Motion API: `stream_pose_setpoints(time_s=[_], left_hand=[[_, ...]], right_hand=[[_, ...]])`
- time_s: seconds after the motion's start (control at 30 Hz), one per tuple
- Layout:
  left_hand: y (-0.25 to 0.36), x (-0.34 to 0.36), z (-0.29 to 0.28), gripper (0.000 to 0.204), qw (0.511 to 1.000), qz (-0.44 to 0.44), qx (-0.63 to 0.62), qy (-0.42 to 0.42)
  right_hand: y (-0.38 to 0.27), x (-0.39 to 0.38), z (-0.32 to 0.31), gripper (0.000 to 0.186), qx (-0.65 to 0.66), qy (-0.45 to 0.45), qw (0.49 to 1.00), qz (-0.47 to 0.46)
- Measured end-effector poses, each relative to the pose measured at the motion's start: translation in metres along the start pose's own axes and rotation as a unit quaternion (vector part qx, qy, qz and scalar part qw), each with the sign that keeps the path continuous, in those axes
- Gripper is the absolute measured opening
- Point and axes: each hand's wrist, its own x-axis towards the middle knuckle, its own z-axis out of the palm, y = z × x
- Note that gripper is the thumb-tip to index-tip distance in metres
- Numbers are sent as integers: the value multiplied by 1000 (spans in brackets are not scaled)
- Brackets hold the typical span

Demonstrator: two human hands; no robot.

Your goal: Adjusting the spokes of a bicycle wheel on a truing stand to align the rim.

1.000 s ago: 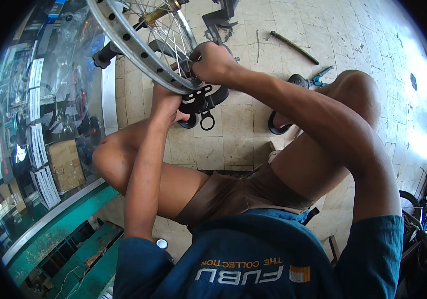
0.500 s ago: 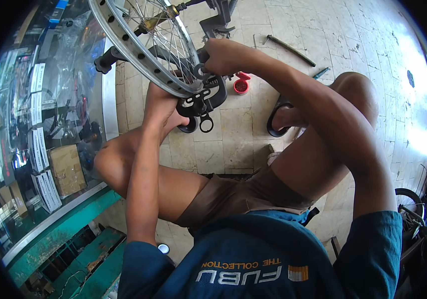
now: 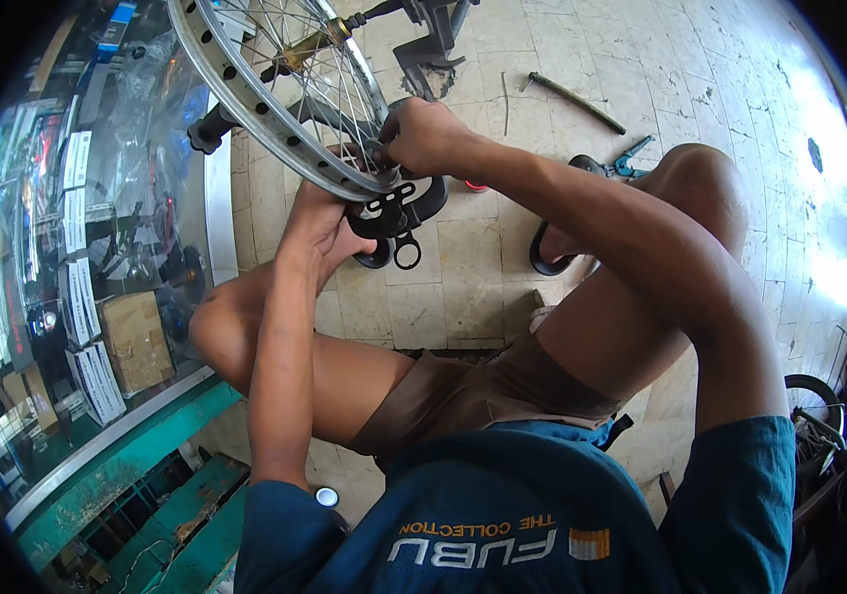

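Observation:
A spoked bicycle wheel with a silver rim (image 3: 275, 117) stands in a black truing stand (image 3: 384, 213) in front of me. My right hand (image 3: 428, 137) is at the near end of the rim, its fingers pinched on a small round grey spoke wrench (image 3: 372, 148) among the spokes. My left hand (image 3: 317, 213) reaches up behind the rim from below. Most of its fingers are hidden there, though fingertips show among the spokes on the inner side, so it appears to grip the rim. The gold-coloured hub (image 3: 300, 54) is farther up.
A glass display case (image 3: 132, 247) with boxes and parts flanks my left side. On the tiled floor lie a dark rod (image 3: 577, 102), a thin metal piece (image 3: 506, 104) and teal-handled pliers (image 3: 631, 156). A red tub (image 3: 476, 185) is mostly behind my right forearm. Bicycles (image 3: 839, 426) stand at right.
My right hand has moved down and left with the spoke wrench, closer to the spokes, and its forearm now covers most of the red tub. The wheel has shifted slightly left. My left hand stays behind the rim.

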Motion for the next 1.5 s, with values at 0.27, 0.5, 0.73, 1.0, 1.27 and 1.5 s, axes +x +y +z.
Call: stream_pose_setpoints(time_s=[0.27, 0.5, 0.73, 1.0, 1.27, 1.5], left_hand=[[-9, 8, -7, 27, 999, 12, -35, -37], [-8, 7, -9, 21, 999, 14, -30, -23], [4, -5, 8, 18, 998, 0, -53, 39], [-10, -1, 2, 16, 997, 18, -65, 33], [-21, 7, 1, 20, 995, 57, -61, 45], [-28, 5, 1, 29, 992, 21, 51, 112]], right_hand=[[-15, -14, 1, 29, -68, 45, 996, -45], [-21, -18, 0, 32, -65, 29, 997, -30], [-23, -17, -16, 39, 41, -68, 997, -17], [-16, -14, -10, 39, -11, -40, 998, -37], [-22, -27, -18, 33, -33, -21, 999, -14], [-14, -26, -12, 23, 47, -34, 998, -4]])
